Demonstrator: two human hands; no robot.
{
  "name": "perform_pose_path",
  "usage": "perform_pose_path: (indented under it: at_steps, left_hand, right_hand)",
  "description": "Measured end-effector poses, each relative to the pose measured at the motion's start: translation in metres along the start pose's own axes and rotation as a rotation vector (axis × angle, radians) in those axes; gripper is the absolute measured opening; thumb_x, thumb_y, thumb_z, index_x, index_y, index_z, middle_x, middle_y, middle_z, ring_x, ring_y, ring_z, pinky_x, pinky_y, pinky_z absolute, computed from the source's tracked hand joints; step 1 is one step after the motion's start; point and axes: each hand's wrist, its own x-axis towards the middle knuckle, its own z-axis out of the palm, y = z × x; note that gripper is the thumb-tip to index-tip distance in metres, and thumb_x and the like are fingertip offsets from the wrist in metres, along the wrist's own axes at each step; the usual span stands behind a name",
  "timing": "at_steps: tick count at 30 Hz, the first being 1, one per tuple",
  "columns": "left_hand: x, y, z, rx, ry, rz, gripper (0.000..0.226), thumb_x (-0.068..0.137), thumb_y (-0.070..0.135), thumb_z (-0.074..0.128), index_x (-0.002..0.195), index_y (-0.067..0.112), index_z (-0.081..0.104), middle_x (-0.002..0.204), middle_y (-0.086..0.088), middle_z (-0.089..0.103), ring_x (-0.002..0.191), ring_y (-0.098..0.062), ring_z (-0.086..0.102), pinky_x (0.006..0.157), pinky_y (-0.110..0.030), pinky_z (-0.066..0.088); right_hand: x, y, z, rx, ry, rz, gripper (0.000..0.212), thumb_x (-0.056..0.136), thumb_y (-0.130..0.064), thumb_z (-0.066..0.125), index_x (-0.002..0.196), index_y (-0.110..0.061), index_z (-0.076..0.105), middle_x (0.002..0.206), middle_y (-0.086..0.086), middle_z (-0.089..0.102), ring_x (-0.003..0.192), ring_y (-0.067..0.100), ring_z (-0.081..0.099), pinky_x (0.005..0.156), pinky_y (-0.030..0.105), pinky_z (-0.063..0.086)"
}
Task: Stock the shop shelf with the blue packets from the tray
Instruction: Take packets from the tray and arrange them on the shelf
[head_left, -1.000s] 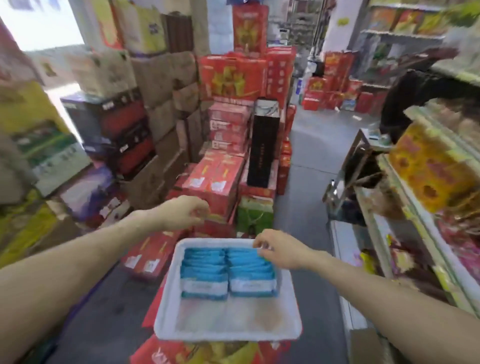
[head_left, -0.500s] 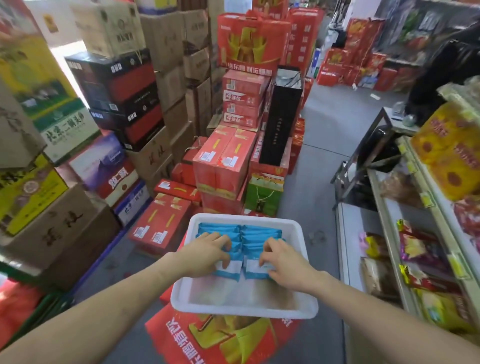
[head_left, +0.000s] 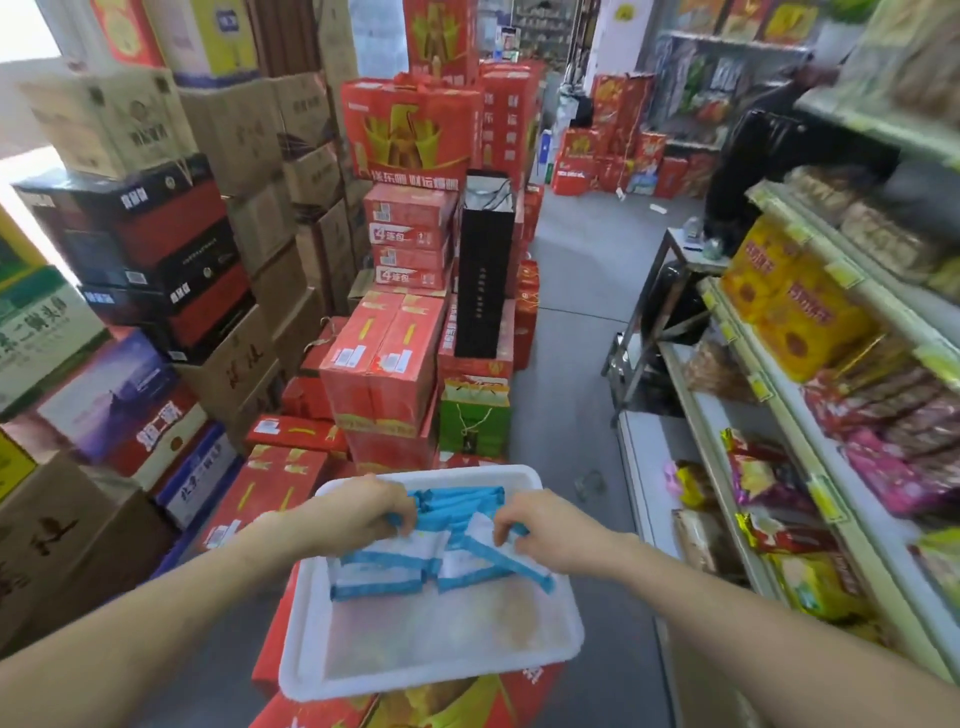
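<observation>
Pinching the blue packets in the far half of the tray, the left hand and right hand each curl fingers round one bundle, long edges running side to side; the shelf lies rightward, nearest the right hand.

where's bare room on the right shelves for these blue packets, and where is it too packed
Bare white patch on the lowest shelf, between its aisle-side edge and the yellow snack bags. The tray is bare in its near half, in front of the blue packets. Upper shelves are packed with yellow boxes and pink packs.
</observation>
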Motion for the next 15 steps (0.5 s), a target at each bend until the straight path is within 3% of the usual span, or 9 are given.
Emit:
perform_pose_path:
  at_steps: [4,7,10,12,15]
  left_hand:
    - [0.05,0.041,-0.101,-0.087,0.121,0.108,0.022,0.09,0.02,0.072,0.096,0.041,0.068,0.101,0.022,0.065,0.096,0.002,0.061,0.089,-0.028,0.053]
    - [0.105,0.102,-0.174,-0.127,0.197,0.238,0.032,0.089,0.013,0.074,0.097,0.044,0.072,0.103,0.02,0.065,0.1,0.002,0.062,0.089,-0.019,0.05]
    - [0.163,0.194,-0.234,-0.132,0.241,0.45,0.033,0.088,0.008,0.076,0.101,0.038,0.075,0.102,0.02,0.067,0.098,0.003,0.063,0.085,-0.012,0.045]
    - [0.196,0.268,-0.262,-0.132,0.247,0.6,0.031,0.091,0.008,0.074,0.103,0.036,0.075,0.103,0.023,0.066,0.098,0.004,0.061,0.083,-0.009,0.042]
    - [0.233,0.385,-0.287,-0.168,0.216,0.819,0.033,0.094,0.006,0.071,0.102,0.038,0.073,0.109,0.021,0.064,0.102,0.001,0.06,0.085,-0.015,0.047]
  right_hand:
    - [-0.049,0.021,-0.099,0.041,0.16,0.038,0.036,0.077,0.003,0.061,0.091,-0.025,0.078,0.09,-0.019,0.059,0.092,0.002,0.057,0.087,0.021,0.046]
    - [-0.123,0.039,-0.182,-0.027,0.266,0.089,0.027,0.083,0.001,0.063,0.094,-0.022,0.073,0.098,-0.01,0.062,0.097,0.007,0.058,0.087,0.018,0.042]
    - [-0.221,0.06,-0.245,-0.127,0.353,0.169,0.023,0.093,-0.002,0.06,0.1,-0.022,0.066,0.107,-0.008,0.059,0.099,-0.001,0.052,0.084,0.006,0.033]
    - [-0.292,0.072,-0.273,-0.156,0.405,0.243,0.026,0.095,-0.002,0.059,0.103,-0.026,0.062,0.108,-0.014,0.054,0.101,-0.007,0.05,0.085,0.009,0.033]
    - [-0.4,0.076,-0.3,-0.211,0.507,0.361,0.019,0.098,-0.006,0.062,0.105,-0.023,0.065,0.107,-0.011,0.057,0.102,0.003,0.056,0.091,0.021,0.043]
